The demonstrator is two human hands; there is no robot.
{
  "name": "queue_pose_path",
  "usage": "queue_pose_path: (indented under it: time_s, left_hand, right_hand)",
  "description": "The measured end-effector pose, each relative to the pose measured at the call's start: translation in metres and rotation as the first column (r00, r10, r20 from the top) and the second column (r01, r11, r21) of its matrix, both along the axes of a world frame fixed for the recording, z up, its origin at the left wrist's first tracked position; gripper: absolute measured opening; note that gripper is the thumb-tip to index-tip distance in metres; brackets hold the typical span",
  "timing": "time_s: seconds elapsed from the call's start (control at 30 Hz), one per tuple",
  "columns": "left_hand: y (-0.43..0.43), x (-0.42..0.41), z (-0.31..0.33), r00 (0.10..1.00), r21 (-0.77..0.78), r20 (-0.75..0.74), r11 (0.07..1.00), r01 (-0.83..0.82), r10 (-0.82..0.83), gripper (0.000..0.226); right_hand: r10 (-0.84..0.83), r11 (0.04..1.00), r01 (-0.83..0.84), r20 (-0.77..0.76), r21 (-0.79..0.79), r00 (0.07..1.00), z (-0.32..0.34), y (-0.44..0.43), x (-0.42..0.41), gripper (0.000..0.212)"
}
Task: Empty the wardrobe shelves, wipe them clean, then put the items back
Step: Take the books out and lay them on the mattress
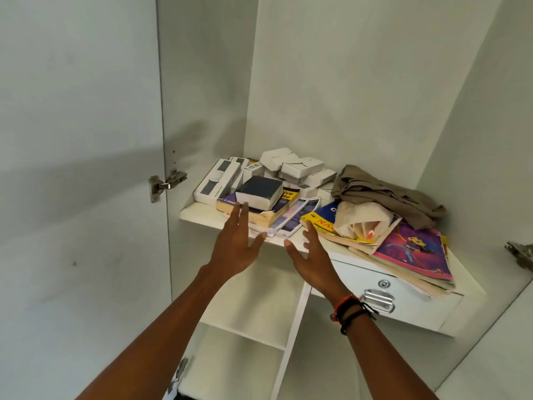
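Left hand (235,249) and right hand (313,258) spread, empty, before white wardrobe shelf (202,216), piled with books (259,192), boxes (300,166), cloth (383,192)

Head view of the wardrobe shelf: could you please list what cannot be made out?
Head view:
- Yellow-and-blue book: title covered by the plastic bag.
- Purple book: cover mostly under the dark thick book.
- White boxes: print too small to read.
- Drawer: closed front hides its contents.
- Lower shelves: partly behind the forearms, cut by the bottom edge.
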State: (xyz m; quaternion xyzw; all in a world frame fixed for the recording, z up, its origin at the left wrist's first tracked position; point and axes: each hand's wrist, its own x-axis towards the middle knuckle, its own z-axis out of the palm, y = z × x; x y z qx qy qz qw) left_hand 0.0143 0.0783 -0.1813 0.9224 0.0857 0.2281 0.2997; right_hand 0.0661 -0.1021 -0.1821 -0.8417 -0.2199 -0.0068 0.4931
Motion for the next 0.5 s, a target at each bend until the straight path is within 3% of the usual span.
queue_pose_path:
  time_s: [0.13,0.27,0.37,0.43,0.5]
  left_hand:
    - [0.013,0.044,0.001,0.993,-0.150,0.082,0.986,-0.074,0.087,0.074]
    - [0.037,0.084,0.001,0.980,-0.154,0.125,0.979,-0.134,0.154,0.073]
    - [0.052,0.108,-0.001,0.966,-0.035,0.177,0.982,-0.184,0.188,0.083]
    - [0.051,0.118,-0.001,0.956,0.070,0.281,0.991,-0.114,0.090,0.084]
    - [0.039,0.129,-0.001,0.928,0.192,0.354,0.980,0.051,-0.117,0.066]
  right_hand:
    - [0.004,0.999,-0.002,0.075,-0.036,0.997,-0.002,0.021,0.028,0.071]
    - [-0.004,0.991,0.021,0.129,-0.130,0.992,-0.008,0.037,0.066,0.063]
    - [-0.117,0.974,0.151,0.195,-0.171,0.974,-0.018,0.047,0.084,0.047]
    - [-0.179,0.973,0.211,0.271,-0.094,0.946,-0.022,0.056,0.090,0.030]
    - [-0.193,0.979,0.206,0.288,-0.014,0.938,-0.024,0.059,0.097,0.023]
